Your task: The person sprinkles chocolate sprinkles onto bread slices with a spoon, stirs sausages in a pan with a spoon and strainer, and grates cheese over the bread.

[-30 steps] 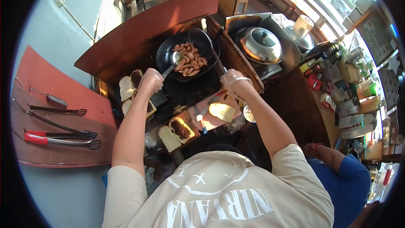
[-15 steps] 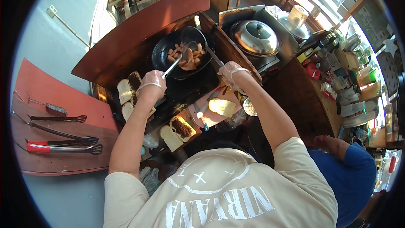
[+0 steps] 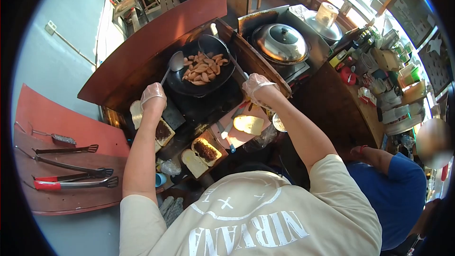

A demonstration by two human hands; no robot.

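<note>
My left hand, in a clear plastic glove, is closed round the handle of a ladle, whose bowl lies at the left rim inside a black wok. Browned sausage pieces are gathered in the middle of the wok. My right hand, gloved too, grips the handle of a strainer that rests over the wok's far right side. Below the wok, slices of bread, one with a dark topping, sit on a wooden board. Another slice lies on a pink cutting board.
A red panel curves behind the wok. At the right stands a pan with a domed lid. Several tongs lie on the red surface at left. A person in blue is at lower right, near a cluttered counter.
The ladle has moved left from among the sausage pieces to the wok's left rim, with my left hand shifting left and slightly down. My right hand still holds the strainer.
</note>
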